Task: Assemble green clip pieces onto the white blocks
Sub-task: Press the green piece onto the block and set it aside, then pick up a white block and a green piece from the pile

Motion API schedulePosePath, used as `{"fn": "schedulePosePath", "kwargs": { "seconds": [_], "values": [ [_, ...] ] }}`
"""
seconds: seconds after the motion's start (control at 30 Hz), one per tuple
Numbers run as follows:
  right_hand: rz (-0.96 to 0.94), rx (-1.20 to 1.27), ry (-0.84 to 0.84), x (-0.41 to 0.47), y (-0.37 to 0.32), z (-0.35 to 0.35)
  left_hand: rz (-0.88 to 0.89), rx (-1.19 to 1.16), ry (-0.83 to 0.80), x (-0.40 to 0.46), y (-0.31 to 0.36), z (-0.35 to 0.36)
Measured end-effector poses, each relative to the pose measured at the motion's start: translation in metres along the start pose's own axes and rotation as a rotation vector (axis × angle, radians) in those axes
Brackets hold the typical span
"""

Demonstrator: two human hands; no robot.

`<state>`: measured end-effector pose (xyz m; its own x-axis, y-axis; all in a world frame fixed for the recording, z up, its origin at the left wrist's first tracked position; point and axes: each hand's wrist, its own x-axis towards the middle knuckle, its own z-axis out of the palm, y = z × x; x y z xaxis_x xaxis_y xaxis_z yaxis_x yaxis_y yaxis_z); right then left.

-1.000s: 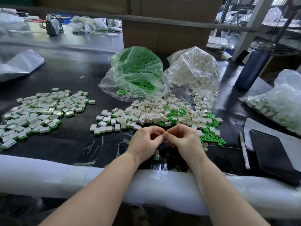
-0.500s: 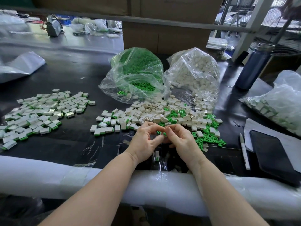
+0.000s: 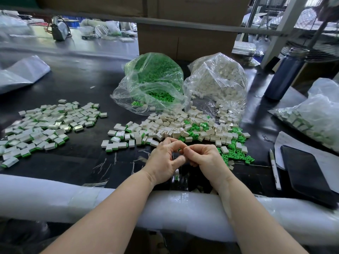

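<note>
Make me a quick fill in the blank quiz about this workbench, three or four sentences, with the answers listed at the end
1. The clear bag left of the bag of white blocks holds loose ____ clips.
2. The pile of finished pieces lies to the ____ of the left hand.
3. The dark blue bottle stands ____ on the table.
4. The white pen lies just left of a black ____.

Answers: green; left; upright; phone

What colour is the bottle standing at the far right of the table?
Dark blue, with a silvery top; the bottle shows in the head view.
</note>
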<state>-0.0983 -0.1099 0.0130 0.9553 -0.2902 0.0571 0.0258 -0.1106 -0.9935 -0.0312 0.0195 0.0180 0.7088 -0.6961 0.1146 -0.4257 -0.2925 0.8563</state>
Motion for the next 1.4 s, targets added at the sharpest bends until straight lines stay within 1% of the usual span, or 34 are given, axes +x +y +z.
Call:
{"fn": "schedulePosePath", "kwargs": {
  "seconds": [0.27, 0.5, 0.67, 0.77, 0.87, 1.0, 1.13, 1.23, 1.33, 1.4],
  "values": [
    [0.008, 0.003, 0.017, 0.001, 0.001, -0.001, 0.008, 0.057, -0.012, 0.001, -0.003, 0.001],
    [-0.01, -0.019, 0.032, 0.0, 0.001, 0.003, 0.006, -0.019, 0.006, 0.001, -0.004, 0.002],
    [-0.029, -0.064, 0.034, 0.0, 0.001, 0.005, 0.022, -0.017, 0.031, 0.003, -0.008, 0.002],
    [-0.043, -0.066, 0.075, -0.001, 0.0, 0.006, 0.029, -0.038, 0.069, 0.005, -0.013, 0.003],
    [-0.068, -0.06, 0.153, -0.001, 0.0, 0.004, 0.014, -0.027, 0.091, 0.006, -0.014, 0.003],
    [-0.13, -0.161, 0.219, -0.002, 0.0, 0.003, -0.012, -0.045, 0.077, 0.005, -0.014, 0.004],
    [-0.14, -0.326, 0.234, 0.0, 0.002, 0.004, -0.029, -0.029, 0.052, 0.005, -0.013, 0.004],
    [-0.116, -0.37, 0.231, 0.001, 0.004, 0.004, -0.035, -0.039, 0.052, 0.004, -0.012, 0.005],
    [-0.136, -0.382, 0.241, 0.0, 0.003, 0.004, -0.037, -0.045, 0.099, 0.004, -0.012, 0.006],
    [-0.161, -0.408, 0.288, 0.0, 0.002, 0.004, -0.031, -0.008, 0.17, 0.004, -0.012, 0.006]
  ]
}}
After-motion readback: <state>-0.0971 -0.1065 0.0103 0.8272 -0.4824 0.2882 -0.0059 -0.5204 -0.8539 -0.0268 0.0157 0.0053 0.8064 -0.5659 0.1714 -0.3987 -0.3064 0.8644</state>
